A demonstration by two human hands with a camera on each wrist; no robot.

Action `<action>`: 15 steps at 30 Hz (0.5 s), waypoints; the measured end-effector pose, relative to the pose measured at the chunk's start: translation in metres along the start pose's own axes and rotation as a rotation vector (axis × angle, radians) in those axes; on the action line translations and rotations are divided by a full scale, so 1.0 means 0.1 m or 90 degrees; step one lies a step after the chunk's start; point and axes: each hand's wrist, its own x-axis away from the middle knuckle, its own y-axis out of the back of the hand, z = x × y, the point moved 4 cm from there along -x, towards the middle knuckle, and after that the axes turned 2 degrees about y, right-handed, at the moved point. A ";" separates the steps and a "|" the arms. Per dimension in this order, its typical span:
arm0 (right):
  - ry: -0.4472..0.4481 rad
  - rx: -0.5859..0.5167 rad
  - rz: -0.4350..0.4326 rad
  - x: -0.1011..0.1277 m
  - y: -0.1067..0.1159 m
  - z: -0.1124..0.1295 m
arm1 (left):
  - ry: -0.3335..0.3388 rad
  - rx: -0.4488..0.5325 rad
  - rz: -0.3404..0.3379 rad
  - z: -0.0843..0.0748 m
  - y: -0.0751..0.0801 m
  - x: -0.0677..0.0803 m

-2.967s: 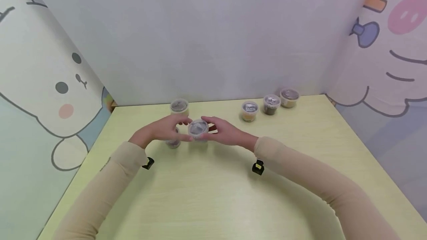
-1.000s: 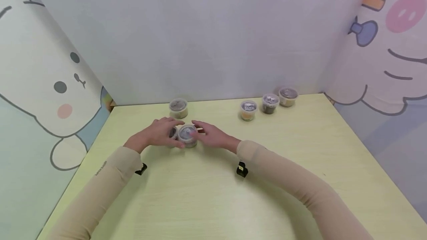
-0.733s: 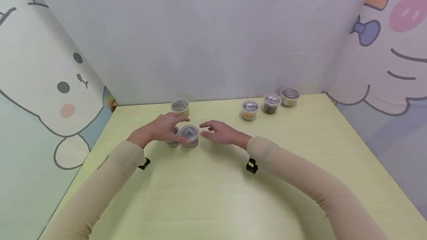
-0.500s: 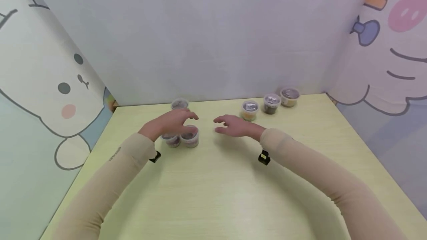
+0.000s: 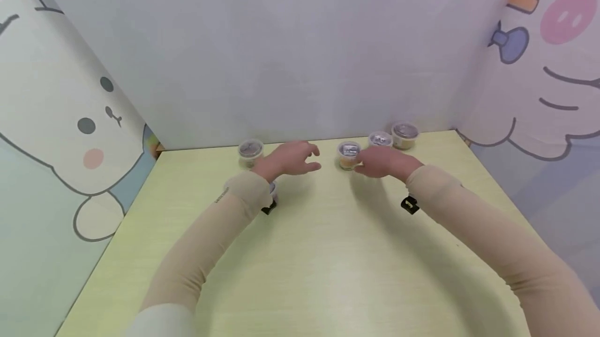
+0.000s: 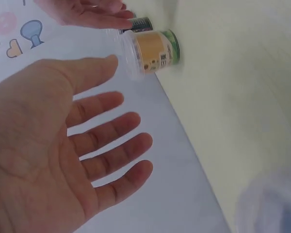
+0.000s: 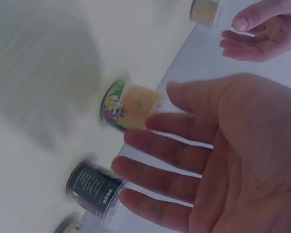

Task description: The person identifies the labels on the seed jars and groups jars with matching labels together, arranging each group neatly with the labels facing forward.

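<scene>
Right now I am looking at both hands hovering empty over the pale, wood-grained table (image 5: 328,253). My right hand (image 5: 382,162) is hanging with fingers spread and relaxed just beside the orange-filled tub (image 5: 349,155) — a small round clear-plastic cup with a glossy lid — though I cannot tell whether skin is touching it. My left hand (image 5: 288,159) is lying open too, well clear of that tub. A dark-filled tub (image 5: 379,139) is sitting partly hidden behind the right hand, a tan one (image 5: 405,135) beyond it. Another lidded tub (image 5: 250,150) is standing left, and one more (image 5: 273,189) is peeking out — mostly covered — from under the left sleeve.
</scene>
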 end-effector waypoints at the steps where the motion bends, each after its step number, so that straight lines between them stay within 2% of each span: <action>1: -0.024 -0.004 -0.024 0.02 0.01 -0.05 | 0.013 0.006 -0.004 -0.01 -0.02 -0.07; 3: -0.053 -0.028 -0.069 0.03 0.02 -0.15 | 0.037 0.034 -0.011 -0.02 -0.07 -0.20; 6: -0.069 -0.094 -0.117 0.01 -0.02 -0.26 | 0.062 0.119 -0.027 -0.02 -0.19 -0.39; 11: -0.095 -0.250 -0.154 -0.08 -0.19 -0.41 | 0.082 0.340 -0.081 -0.04 -0.40 -0.63; 15: -0.126 -0.372 -0.182 -0.13 -0.35 -0.52 | 0.110 0.496 -0.139 -0.08 -0.56 -0.75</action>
